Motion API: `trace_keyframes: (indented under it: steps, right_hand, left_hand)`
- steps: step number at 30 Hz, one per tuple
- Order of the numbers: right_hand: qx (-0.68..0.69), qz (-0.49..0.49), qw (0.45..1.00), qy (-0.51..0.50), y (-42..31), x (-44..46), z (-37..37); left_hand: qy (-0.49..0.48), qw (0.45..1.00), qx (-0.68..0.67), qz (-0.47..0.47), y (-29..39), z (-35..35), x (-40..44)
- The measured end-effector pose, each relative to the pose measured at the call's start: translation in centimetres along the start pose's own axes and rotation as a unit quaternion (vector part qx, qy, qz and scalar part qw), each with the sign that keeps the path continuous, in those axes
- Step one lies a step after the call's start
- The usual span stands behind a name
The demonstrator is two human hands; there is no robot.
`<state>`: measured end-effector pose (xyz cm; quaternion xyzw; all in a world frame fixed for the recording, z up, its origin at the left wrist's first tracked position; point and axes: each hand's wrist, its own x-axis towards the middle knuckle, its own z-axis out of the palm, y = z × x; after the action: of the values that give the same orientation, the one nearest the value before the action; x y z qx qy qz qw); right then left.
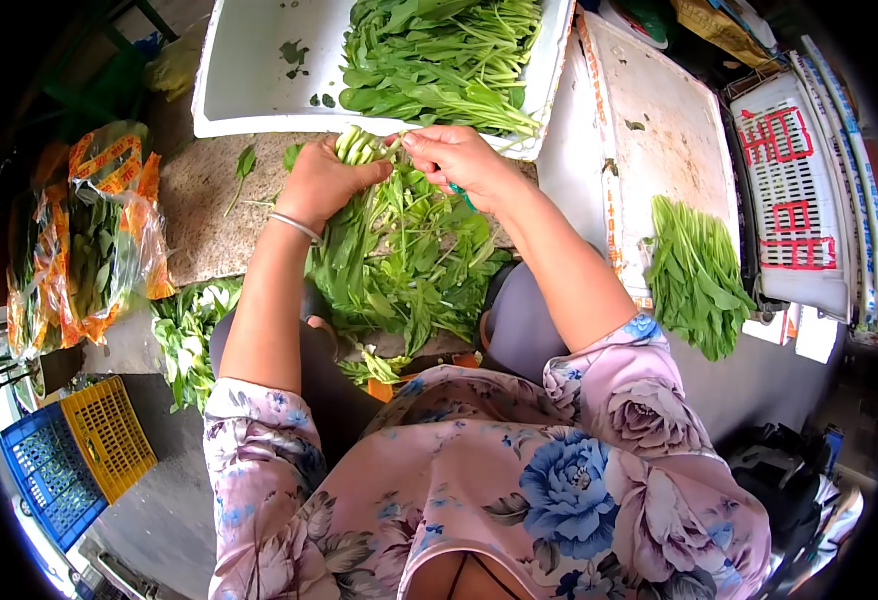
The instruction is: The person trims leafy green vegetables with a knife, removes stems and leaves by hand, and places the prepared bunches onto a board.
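One bunch of greens [362, 148] is in the left hand [321, 187], which I see closed around its pale stems, ends up. The right hand [451, 160] has thumb and forefinger pinched at the stem ends; something green [461, 194] shows beneath its fingers, too small for me to identify. I read this as handling the stem ends; from this pose, any move calls for a light grip, since the stems look tender.

Below lies a heap of loose greens [409, 265] between the knees. Just beyond the hands, a white box [259, 85] holds more on the speckled slab [204, 215]. To the right, another bunch [697, 270] overlaps a stained white panel [664, 115], near a slotted basket [787, 185]. To the left are plastic bags [109, 215] of leaves and, farther out, a blue-and-yellow crate [109, 435] on grey floor [164, 520].
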<state>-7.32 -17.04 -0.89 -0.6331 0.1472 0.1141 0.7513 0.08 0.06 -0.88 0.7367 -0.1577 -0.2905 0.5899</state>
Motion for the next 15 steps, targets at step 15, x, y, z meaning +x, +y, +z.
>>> trace_keyframes:
  steps: [15]
  right_hand:
    - [-0.459, 0.002, 0.837, 0.298, -0.3, 0.9, -4.8]
  left_hand:
    - [0.004, 0.999, -0.041, -0.022, 0.7, -1.2, -1.0]
